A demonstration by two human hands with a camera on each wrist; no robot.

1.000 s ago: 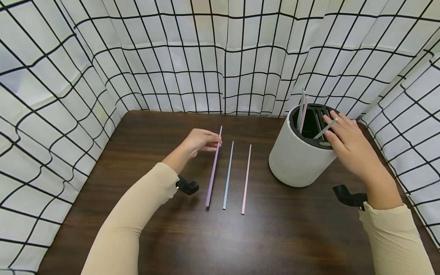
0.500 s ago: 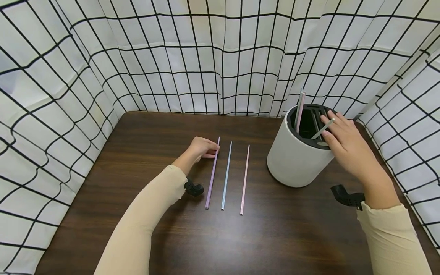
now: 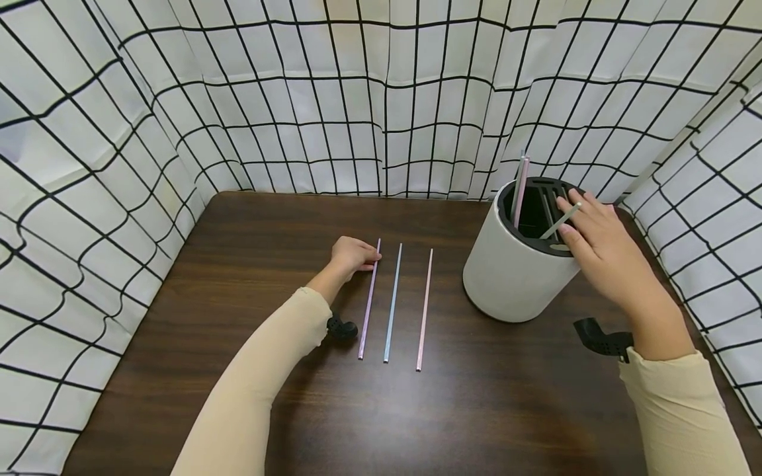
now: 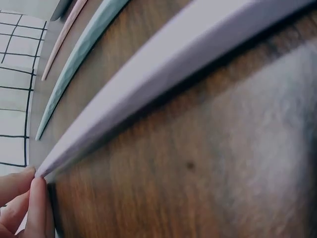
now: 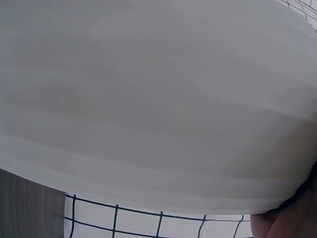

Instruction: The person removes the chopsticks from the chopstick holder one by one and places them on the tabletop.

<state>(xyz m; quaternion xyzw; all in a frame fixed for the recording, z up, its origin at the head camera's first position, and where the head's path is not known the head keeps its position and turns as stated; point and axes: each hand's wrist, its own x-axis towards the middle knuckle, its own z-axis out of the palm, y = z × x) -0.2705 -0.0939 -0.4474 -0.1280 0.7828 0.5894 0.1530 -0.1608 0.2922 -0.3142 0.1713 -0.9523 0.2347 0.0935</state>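
My left hand (image 3: 352, 255) pinches the thin far end of a purple chopstick (image 3: 368, 307) between thumb and fingers. The chopstick lies along the table, and the left wrist view shows its faceted, tapering body (image 4: 148, 74) close up. To its right, roughly parallel, lie a light blue chopstick (image 3: 393, 304) and a pink chopstick (image 3: 424, 311). My right hand (image 3: 604, 254) rests on the black slotted top of a white round utensil holder (image 3: 512, 281), fingers extended over the rim. A pale green stick (image 3: 561, 221) leans out beside the right thumb. In the right wrist view the holder's wall (image 5: 148, 114) fills most of the picture.
More sticks, one pink (image 3: 520, 193), stand in the holder's left opening. The dark wood table (image 3: 256, 244) ends at a white curtain (image 3: 297, 99) with black grid lines, at the back and both sides. Black wrist cameras (image 3: 601, 340) hang below both wrists.
My left hand has come down and slightly nearer, laying the purple chopstick lower beside the blue one while still pinching its far end. The right hand stays on the holder.
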